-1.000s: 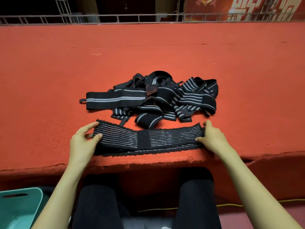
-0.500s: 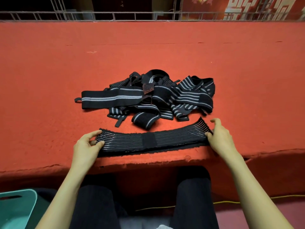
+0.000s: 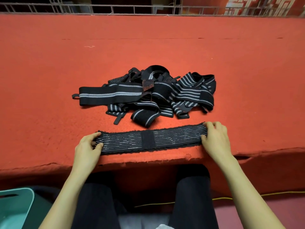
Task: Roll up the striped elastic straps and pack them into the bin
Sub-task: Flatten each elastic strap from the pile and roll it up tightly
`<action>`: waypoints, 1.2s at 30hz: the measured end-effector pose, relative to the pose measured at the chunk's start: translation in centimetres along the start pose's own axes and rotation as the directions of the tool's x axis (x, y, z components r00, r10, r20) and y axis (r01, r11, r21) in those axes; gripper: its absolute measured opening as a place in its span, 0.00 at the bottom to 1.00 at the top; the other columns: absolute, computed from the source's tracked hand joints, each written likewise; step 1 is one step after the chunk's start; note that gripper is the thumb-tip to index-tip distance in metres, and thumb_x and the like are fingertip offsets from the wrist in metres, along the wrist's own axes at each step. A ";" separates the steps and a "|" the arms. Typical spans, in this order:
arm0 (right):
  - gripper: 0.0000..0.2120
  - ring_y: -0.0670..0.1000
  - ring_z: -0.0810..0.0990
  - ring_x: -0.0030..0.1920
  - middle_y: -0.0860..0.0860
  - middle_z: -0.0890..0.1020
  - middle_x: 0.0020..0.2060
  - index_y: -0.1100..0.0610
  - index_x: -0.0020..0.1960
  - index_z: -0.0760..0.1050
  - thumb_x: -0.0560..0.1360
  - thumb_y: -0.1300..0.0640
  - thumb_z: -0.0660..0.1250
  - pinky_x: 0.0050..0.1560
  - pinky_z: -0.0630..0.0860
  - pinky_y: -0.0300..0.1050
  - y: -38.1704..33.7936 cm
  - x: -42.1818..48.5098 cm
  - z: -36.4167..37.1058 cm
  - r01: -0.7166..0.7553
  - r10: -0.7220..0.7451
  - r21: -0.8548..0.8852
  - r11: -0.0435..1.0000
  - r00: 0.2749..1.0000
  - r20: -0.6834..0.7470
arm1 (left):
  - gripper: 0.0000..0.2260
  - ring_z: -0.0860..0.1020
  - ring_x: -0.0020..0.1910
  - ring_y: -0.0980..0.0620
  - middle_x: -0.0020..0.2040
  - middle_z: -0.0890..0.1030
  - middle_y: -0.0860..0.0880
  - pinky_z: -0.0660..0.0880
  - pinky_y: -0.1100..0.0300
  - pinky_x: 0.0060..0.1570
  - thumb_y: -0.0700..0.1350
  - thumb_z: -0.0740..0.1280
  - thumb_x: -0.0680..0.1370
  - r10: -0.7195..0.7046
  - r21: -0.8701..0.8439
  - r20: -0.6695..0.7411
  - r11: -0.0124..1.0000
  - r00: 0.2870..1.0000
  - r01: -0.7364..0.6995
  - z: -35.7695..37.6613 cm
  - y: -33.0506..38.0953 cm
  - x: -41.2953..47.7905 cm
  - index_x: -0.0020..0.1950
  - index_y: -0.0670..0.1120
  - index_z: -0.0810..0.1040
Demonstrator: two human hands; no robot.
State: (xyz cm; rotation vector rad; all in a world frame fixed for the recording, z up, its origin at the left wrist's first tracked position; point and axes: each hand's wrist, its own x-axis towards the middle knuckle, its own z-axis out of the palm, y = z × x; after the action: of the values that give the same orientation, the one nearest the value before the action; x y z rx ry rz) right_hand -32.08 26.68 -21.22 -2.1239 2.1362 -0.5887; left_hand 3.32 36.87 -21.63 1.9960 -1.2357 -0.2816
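From over the person's shoulders, looking down, one striped strap (image 3: 148, 140) lies stretched flat along the near edge of the red carpeted table (image 3: 148, 47), its plain black patch about midway. The left hand (image 3: 86, 149) pinches the left end, thumb on top and forefinger curled at the far corner. The right hand (image 3: 216, 139) has its fingers curled over the right end, gripping it. Held taut between both ends like that, it looks smoothed out ready to be rolled from one end, and sitting close to the edge keeps it within easy reach. Just beyond it, apart from it, the pile of straps (image 3: 156, 95) sits tangled and unrolled, so most of the job appears to lie ahead. The teal bin (image 3: 14, 207) stands low at the person's left, below the table. Only a corner of it shows, so I cannot tell what it holds. A yellow cable (image 3: 231, 198) runs along the floor on the right.
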 end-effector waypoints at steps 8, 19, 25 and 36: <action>0.15 0.56 0.75 0.55 0.55 0.79 0.51 0.60 0.54 0.78 0.75 0.51 0.63 0.61 0.65 0.41 -9.9 -2.8 3.6 0.621 -0.671 0.307 0.721 0.736 0.088 | 0.16 0.75 0.44 0.50 0.48 0.78 0.45 0.68 0.61 0.50 0.33 0.67 0.74 -0.029 -0.066 0.006 0.997 1.000 0.029 -0.6 -0.4 0.1 0.60 0.45 0.79; 0.29 0.50 0.59 0.72 0.49 0.64 0.72 0.43 0.74 0.63 0.76 0.34 0.53 0.70 0.50 0.45 -16.4 -2.4 7.4 0.727 -0.780 0.284 0.625 0.570 0.257 | 0.14 0.77 0.48 0.44 0.54 0.80 0.43 0.71 0.58 0.52 0.34 0.63 0.76 -0.133 -0.160 0.060 0.977 0.989 0.141 -1.1 -0.8 1.0 0.60 0.44 0.79; 0.33 0.49 0.59 0.72 0.49 0.63 0.73 0.43 0.74 0.62 0.73 0.32 0.56 0.71 0.48 0.42 -16.3 -2.3 7.2 0.702 -0.773 0.323 0.635 0.579 0.261 | 0.15 0.77 0.49 0.53 0.54 0.79 0.47 0.72 0.61 0.52 0.35 0.69 0.74 -0.138 -0.158 0.042 0.977 0.990 0.143 -1.0 -0.4 1.2 0.59 0.45 0.78; 0.36 0.47 0.58 0.74 0.47 0.63 0.73 0.42 0.74 0.61 0.70 0.26 0.51 0.75 0.45 0.51 -15.8 -2.6 7.5 0.679 -0.747 0.311 0.664 0.607 0.271 | 0.15 0.78 0.40 0.51 0.45 0.81 0.47 0.73 0.61 0.41 0.30 0.64 0.74 -0.290 -0.334 0.155 0.884 0.944 0.326 -1.1 -0.9 2.7 0.57 0.44 0.78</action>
State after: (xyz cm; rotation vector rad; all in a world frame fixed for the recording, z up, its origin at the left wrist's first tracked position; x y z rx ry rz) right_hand -14.64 28.07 -23.70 -2.6671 0.9190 -0.3288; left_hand 5.93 35.40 -20.98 1.8656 -0.8434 -0.7208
